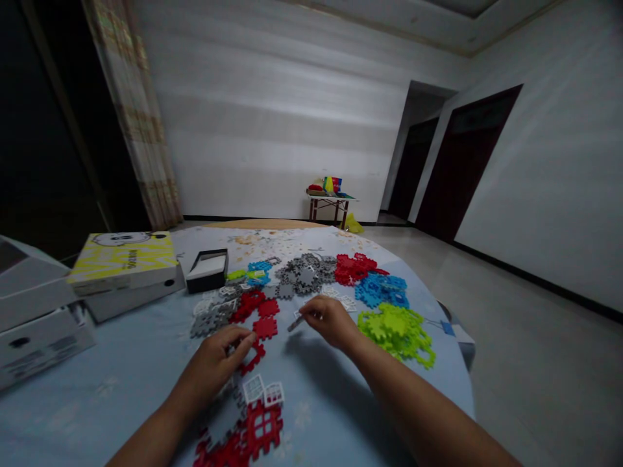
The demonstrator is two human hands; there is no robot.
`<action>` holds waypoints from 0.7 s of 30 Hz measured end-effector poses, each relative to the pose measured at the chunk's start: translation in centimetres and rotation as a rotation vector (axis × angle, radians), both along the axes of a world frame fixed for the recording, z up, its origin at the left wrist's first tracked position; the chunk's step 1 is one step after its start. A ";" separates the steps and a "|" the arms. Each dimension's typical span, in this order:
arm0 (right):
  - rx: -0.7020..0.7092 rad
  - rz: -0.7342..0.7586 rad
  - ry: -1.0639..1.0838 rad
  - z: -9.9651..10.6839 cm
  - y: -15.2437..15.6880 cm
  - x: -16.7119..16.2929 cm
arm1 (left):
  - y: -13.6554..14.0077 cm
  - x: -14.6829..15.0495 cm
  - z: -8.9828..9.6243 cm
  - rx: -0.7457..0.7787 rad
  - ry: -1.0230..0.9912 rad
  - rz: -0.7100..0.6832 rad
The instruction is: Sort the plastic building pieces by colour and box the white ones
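My left hand (220, 355) is closed, its thumb and index fingertip together at the edge of a flat red interlocking piece (265, 328). Beside that thumb curves a red ring-shaped piece (255, 358). My right hand (327, 319) pinches a small grey interlocking piece (294, 323), seen nearly edge-on, over the cloth. Grey pieces (214, 319) and more red pieces (249, 303) lie beyond my left hand. Nearer me are white window-like lattice pieces (254, 388) and joined red pieces (263, 427), partly hidden by my left forearm.
Heaps of grey (306, 272), red (357, 267), blue (382, 288) and lime-green pieces (396, 329) stretch across the table's far and right side. An open black box (207, 271), a yellow-and-white box (126, 266) and white boxes (39, 324) stand on the left.
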State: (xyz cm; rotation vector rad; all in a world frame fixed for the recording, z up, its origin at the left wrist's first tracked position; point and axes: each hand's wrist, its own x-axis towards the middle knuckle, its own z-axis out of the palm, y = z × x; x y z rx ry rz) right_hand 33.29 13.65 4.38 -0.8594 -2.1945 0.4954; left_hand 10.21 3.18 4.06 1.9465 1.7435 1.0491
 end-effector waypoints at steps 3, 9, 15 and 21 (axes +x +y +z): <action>-0.101 -0.153 0.031 1.5 3.5 -1.1 | 0.0 0.0 -0.2 0.008 0.051 -0.028; -0.119 -0.339 0.136 2.6 8.6 -2.3 | 0.2 -0.5 -0.9 0.011 0.078 -0.053; -0.158 -0.200 0.055 -0.1 5.7 -2.1 | 0.3 -0.9 -1.0 0.001 0.086 -0.019; -0.310 0.116 -0.151 -1.1 0.0 -1.8 | 0.2 -1.2 -0.8 0.076 0.083 0.089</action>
